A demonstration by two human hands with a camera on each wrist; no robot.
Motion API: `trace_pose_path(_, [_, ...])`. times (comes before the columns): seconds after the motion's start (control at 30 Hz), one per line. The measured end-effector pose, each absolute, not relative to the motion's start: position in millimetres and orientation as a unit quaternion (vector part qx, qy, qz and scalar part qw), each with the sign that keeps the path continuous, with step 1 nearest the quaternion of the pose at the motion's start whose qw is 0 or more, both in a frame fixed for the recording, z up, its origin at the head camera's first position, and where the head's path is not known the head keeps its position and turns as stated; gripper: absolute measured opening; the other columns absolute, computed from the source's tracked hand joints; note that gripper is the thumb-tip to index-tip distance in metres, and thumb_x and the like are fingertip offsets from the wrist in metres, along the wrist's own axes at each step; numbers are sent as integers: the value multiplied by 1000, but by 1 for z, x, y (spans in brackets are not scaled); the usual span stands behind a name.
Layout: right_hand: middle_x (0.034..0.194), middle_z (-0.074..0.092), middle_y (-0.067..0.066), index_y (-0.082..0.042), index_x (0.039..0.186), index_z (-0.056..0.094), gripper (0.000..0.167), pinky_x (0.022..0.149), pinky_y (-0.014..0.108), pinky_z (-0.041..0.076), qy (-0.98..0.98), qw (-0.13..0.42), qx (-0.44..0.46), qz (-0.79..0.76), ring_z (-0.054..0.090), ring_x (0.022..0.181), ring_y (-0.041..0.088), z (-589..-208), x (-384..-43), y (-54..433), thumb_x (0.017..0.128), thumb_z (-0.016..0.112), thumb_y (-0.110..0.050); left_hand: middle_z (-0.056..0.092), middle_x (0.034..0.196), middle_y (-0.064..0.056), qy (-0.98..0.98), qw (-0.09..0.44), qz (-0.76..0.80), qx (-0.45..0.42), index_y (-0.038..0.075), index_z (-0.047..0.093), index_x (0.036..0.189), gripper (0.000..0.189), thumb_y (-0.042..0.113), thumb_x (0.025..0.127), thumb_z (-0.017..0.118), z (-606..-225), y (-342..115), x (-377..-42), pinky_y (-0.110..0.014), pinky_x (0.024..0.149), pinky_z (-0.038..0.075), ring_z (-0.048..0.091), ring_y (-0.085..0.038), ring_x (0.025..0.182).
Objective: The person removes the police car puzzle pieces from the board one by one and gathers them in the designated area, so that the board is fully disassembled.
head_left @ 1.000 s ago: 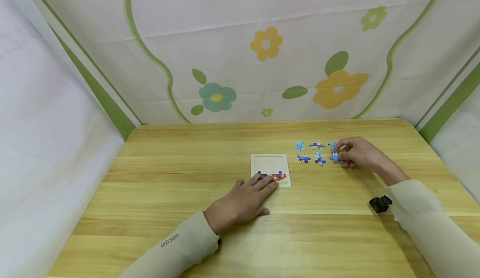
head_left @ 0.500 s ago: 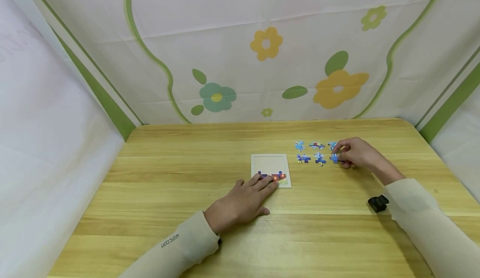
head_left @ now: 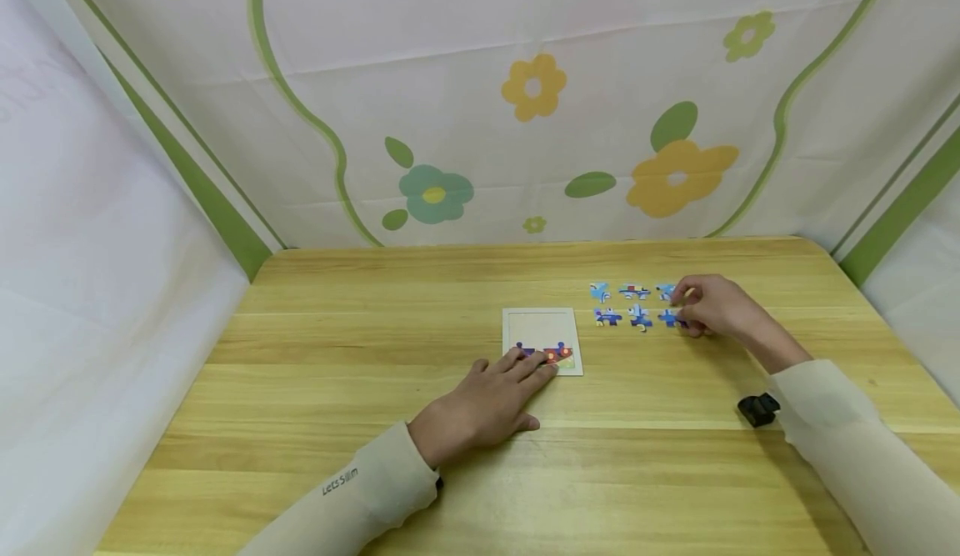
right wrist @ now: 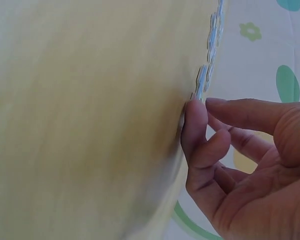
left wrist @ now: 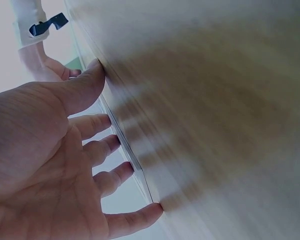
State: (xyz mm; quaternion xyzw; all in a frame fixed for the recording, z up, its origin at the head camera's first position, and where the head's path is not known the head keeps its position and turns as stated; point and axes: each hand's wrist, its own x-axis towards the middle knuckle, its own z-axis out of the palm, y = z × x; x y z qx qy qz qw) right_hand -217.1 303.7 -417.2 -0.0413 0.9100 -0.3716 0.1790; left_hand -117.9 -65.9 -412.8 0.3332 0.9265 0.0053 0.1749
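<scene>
My left hand (head_left: pixel 487 402) lies with fingers spread on the lower part of a small white puzzle tray (head_left: pixel 540 312), covering some of the joined pieces in its bottom row. A red and purple stretch of that row (head_left: pixel 558 355) shows past the fingertips. In the left wrist view the fingertips (left wrist: pixel 119 169) press along the tray's edge. On the right, my right hand (head_left: pixel 714 306) has curled fingers and pinches a blue puzzle piece (head_left: pixel 667 318) at the end of the near row, partly hidden by the fingers. The right wrist view shows thumb and fingertip close together beside the pieces.
Several loose puzzle pieces (head_left: pixel 639 318) lie in two short rows right of the tray, close to the right hand. The wooden table (head_left: pixel 360 331) meets a flower-printed cloth (head_left: pixel 465 122) at its back edge. A black wrist camera (head_left: pixel 757 409) hangs below the right sleeve.
The blue piece under the right fingers showed light stripes before and looks darker blue now. The right fingertips have shifted slightly right. The left hand and tray have stayed put.
</scene>
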Motion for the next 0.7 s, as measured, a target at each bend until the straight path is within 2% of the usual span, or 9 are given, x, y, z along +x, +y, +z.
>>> trace_pose_path(0.13, [73,60,7,8,111,56,15,55,29,47,910,185,-34,-369,57,63,17,-415,-216,305,99,60,0,16,177,8,926,172,2,336,29,24,169,73,48,106,55,-413,-66,-118,-59,121,38,21,-26,163])
trace_pose_path(0.3, [76,58,5,7,107,56,18,55,28,47,915,190,-34,-354,59,64,17,-415,-217,308,98,68,-4,17,177,7,926,172,1,337,28,24,169,72,48,106,55,-412,-66,-118,-59,120,39,22,-26,163])
trace_pose_path(0.7, [77,57,6,7,105,56,17,55,27,49,914,190,-42,-356,58,63,16,-417,-216,308,97,68,-1,15,177,8,926,177,3,334,29,22,169,72,49,107,54,-413,-66,-117,-59,122,37,20,-25,164])
